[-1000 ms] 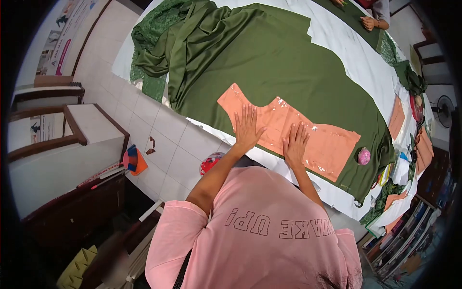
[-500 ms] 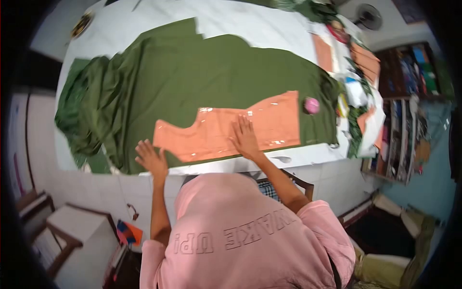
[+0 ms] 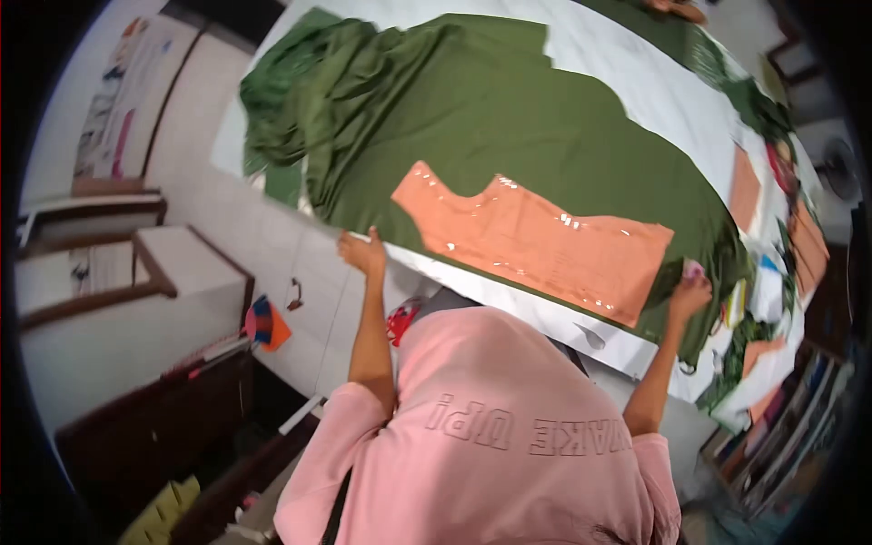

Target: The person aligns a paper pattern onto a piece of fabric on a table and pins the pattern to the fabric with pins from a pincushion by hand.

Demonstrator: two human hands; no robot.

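An orange cloth piece [image 3: 545, 245], cut to a curved outline and dotted with shiny spots like pins, lies flat on a large olive green cloth [image 3: 509, 118]. At the front edge of the green cloth, left of the orange piece, my left hand [image 3: 363, 252] rests with its thumb apart from bent fingers. Nothing shows in it. My right hand [image 3: 692, 295] is beyond the orange piece's right end, its fingers closed around a small pink round object [image 3: 694, 271], partly hidden by them. Green cloth near that hand is bunched.
The white table [image 3: 672, 100] carries bunched green cloth on the left. Orange scraps [image 3: 804, 241] and papers crowd its right end. A grey teardrop shape [image 3: 590, 336] shows at the front edge. Another person's hand [image 3: 677, 9] is at the far side. A wooden chair [image 3: 91, 272] stands left.
The view has turned, so the table appears tilted. My right hand has left the orange piece and moved right to the pink round object. My left hand stays near the front edge.
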